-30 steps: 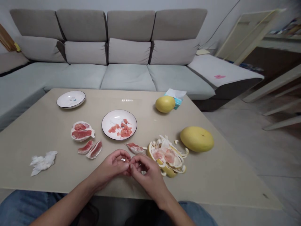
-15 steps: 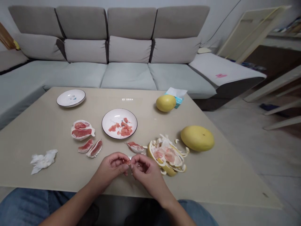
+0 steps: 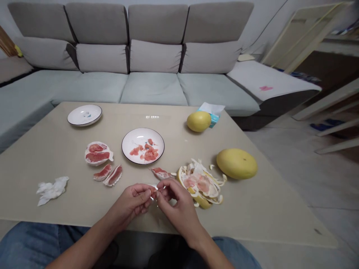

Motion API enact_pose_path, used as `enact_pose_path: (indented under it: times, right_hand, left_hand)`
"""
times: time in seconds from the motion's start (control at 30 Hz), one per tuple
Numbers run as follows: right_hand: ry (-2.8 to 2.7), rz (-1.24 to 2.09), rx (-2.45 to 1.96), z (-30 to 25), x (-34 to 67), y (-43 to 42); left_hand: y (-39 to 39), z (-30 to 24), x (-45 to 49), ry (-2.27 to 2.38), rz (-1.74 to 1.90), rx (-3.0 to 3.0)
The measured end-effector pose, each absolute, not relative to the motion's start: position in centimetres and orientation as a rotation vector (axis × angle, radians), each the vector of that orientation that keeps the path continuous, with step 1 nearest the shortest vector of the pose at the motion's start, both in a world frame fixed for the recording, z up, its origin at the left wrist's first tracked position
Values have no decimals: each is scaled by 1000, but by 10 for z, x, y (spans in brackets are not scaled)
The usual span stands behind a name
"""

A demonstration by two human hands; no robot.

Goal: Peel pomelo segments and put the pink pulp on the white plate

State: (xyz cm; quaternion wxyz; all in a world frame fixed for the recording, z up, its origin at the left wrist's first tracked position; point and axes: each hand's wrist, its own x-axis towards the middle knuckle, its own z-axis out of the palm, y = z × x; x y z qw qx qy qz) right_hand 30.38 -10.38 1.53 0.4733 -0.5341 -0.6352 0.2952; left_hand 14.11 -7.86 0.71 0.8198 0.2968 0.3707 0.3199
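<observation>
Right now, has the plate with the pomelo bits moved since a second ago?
No. Against the table's far edge, the plate hasn't shifted any way.

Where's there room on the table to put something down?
There's a wide bare patch of table at the front right, bordered by the peel pile and nearer yellow fruit. Another lies between the nearer plate and farther yellow fruit. It's crowded around the left hand, right hand, loose segment and peel pile.

Fruit pieces (image 3: 150,154) on the nearer plate (image 3: 130,142)
</observation>
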Motion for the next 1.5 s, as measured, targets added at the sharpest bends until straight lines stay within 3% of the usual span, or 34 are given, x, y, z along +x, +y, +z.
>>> enact_pose_path:
  times: [0.67,1.07,1.23,1.5]
  right_hand:
    - [-2019,-257,-1189,8,309,-106]
    - [-2013,-17,-1284,6,306,-106]
    - [-1998,-98,-1295,3,305,-105]
    - [-1928,252,-1263,8,304,-105]
  left_hand:
    - [-78,14,145,1103,737,1000]
    - [-80,8,139,1201,874,1552]
    - [-79,5,140,1162,788,1463]
    - [-74,13,140,1032,709,1311]
